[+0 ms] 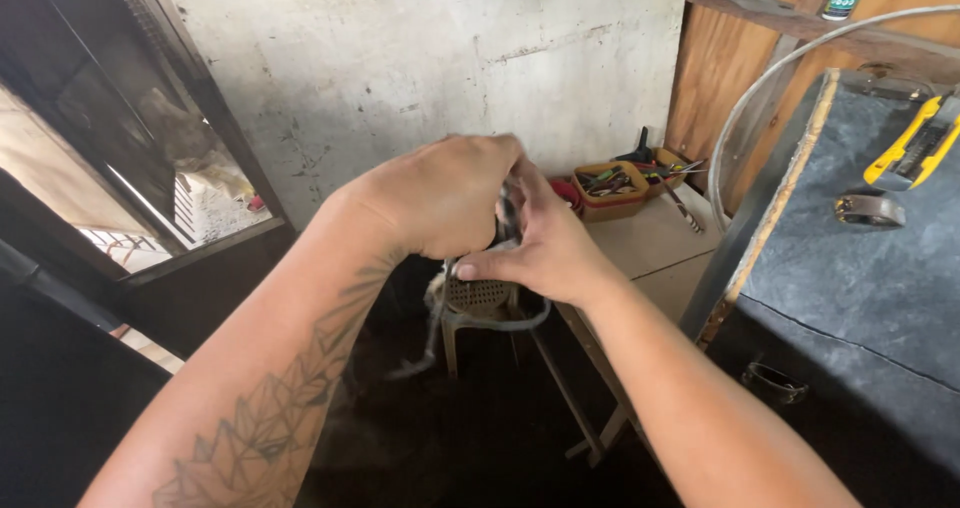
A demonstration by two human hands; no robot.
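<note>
A dark strap [500, 320] gripped between both hands at chest height, left hand [440, 198] clenched over its upper end, right hand [545, 243] pinched on it just beside, loose loop hung above a plastic stool [478, 303], small trays [612, 190] set on a wooden table [660, 243] behind.

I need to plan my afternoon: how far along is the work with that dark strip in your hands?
Done: hard to tell; no finished piece is in sight. In hand: both hands, left hand and right hand, pinch a dark strip held up in the air, a loop and a loose end hanging below. Left: the yellow utility knife and the tape roll lie untouched on the grey bench, so cutting or taping looks not yet begun.
</note>
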